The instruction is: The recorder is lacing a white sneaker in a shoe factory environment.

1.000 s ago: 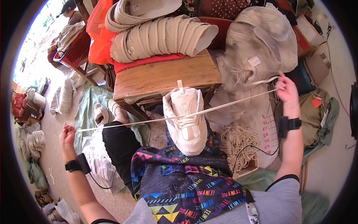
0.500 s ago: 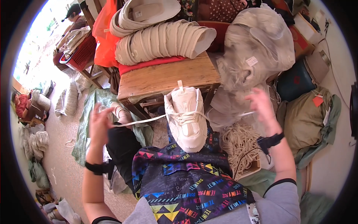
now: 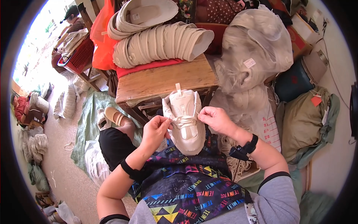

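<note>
A cream lace-up shoe point(image 3: 187, 144) rests upright on my lap, over the patterned apron point(image 3: 179, 170), its toe toward me and its tongue tab pointing away. The shoelace point(image 3: 183, 121) crosses the front of the shoe in several rows. At the shoe's left edge my left hand point(image 3: 156, 130) is closed in a pinch on the lace. My right hand point(image 3: 216, 120) pinches the lace at the right edge, close to the eyelets. The fingertips hide the lace ends.
Ahead stands a wooden bench point(image 3: 164, 79) bearing a row of nested cream shoe uppers point(image 3: 160, 44). Clear plastic bags of uppers point(image 3: 257, 44) are at the right. Loose laces point(image 3: 238, 170) fill a container by my right forearm. A red basket point(image 3: 79, 54) and another person point(image 3: 72, 24) are far left.
Both hands have come inward from wide apart to the shoe's two sides. The lace, stretched out to the left before, is now drawn in close to the shoe.
</note>
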`<state>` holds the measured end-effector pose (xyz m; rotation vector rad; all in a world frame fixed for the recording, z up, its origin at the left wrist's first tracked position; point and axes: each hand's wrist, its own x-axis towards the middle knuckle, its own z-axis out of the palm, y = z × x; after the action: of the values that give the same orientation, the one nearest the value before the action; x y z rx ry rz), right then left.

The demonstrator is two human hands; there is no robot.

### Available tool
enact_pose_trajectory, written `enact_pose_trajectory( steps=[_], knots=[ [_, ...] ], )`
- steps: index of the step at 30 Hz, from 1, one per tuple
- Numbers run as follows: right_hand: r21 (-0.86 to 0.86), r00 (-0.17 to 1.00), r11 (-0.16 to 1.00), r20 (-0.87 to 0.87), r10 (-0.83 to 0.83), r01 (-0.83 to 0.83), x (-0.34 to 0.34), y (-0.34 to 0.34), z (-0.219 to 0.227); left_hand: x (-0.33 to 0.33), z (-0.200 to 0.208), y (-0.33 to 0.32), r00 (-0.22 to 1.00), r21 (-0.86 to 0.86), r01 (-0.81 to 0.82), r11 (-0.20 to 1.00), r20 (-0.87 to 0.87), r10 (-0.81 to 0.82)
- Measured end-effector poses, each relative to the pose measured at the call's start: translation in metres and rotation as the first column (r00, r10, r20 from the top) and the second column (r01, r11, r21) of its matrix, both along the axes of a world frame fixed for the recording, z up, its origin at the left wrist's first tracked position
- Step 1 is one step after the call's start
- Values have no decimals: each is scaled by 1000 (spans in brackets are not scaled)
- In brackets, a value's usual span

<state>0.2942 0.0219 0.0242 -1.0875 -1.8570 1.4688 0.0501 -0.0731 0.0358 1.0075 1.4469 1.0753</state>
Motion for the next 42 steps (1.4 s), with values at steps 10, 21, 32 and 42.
enact_pose_trajectory(
  steps=[10,21,32,42],
  knots=[
    [39,915,992,392,95,-119,-8,17,45,2,4,4,1000,-108,13,994,22,-10],
    [603,714,507,699,35,-616,-15,9,65,3,14,15,881,-52,38,998,-470,-58],
    [805,808,64,588,35,-589,-20,38,79,-9,57,35,282,217,604,767,-958,49],
    [688,731,252,612,302,-680,-8,53,71,-40,40,56,510,197,715,671,-803,-308]
  ],
)
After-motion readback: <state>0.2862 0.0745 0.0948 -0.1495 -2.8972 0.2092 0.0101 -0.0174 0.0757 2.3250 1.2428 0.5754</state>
